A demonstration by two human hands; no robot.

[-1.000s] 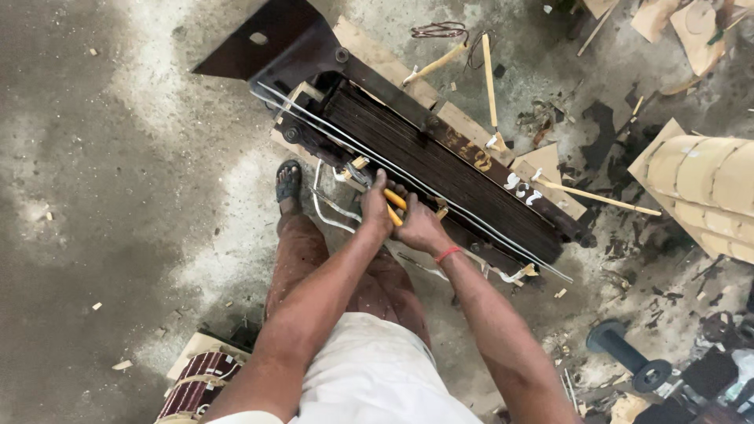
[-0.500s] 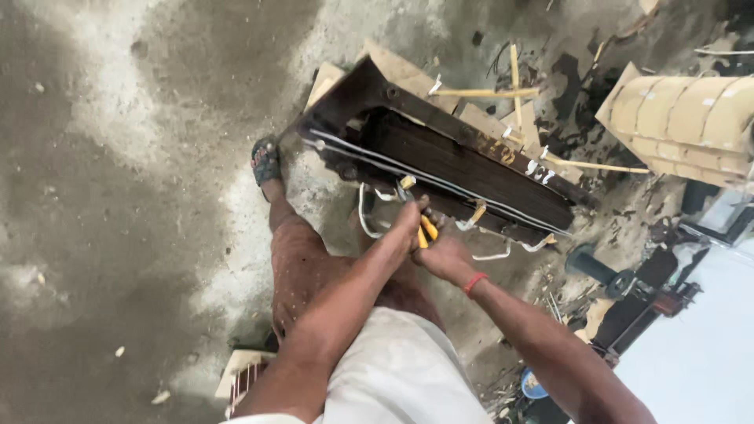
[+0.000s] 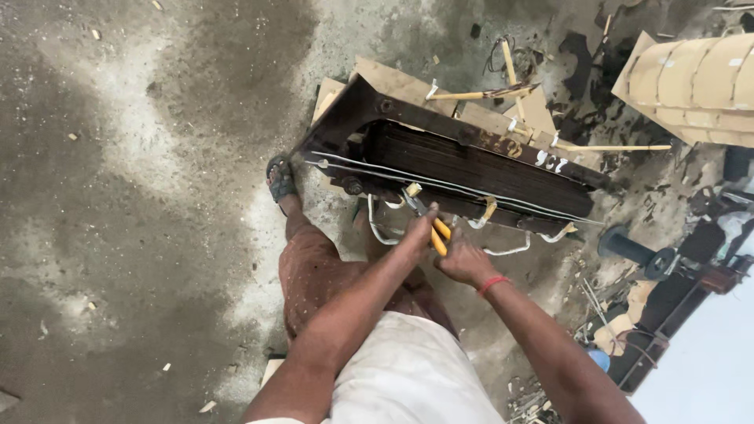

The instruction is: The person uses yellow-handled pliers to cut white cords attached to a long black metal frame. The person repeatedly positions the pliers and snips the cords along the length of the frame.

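Observation:
A long dark metal frame [image 3: 471, 161] with stacked dark plates lies on the concrete floor, and thin white wires [image 3: 377, 228] run along and loop out of its near side. My left hand [image 3: 414, 233] and my right hand [image 3: 463, 261] are both closed around yellow-handled pliers [image 3: 436, 232], whose jaws sit at the frame's near edge by the wires. A red band circles my right wrist. My sandalled foot [image 3: 280, 179] rests beside the frame's left end.
Cardboard pieces [image 3: 393, 78] and thin wooden sticks [image 3: 613, 147] lie under and behind the frame. A curved cardboard bundle [image 3: 691, 78] sits at the top right. Dark tools and metal parts [image 3: 667, 267] clutter the floor at the right.
The view has shifted, so the frame sits more centrally and level. Both hands stay on the pliers at the frame's near edge, slightly lower in view.

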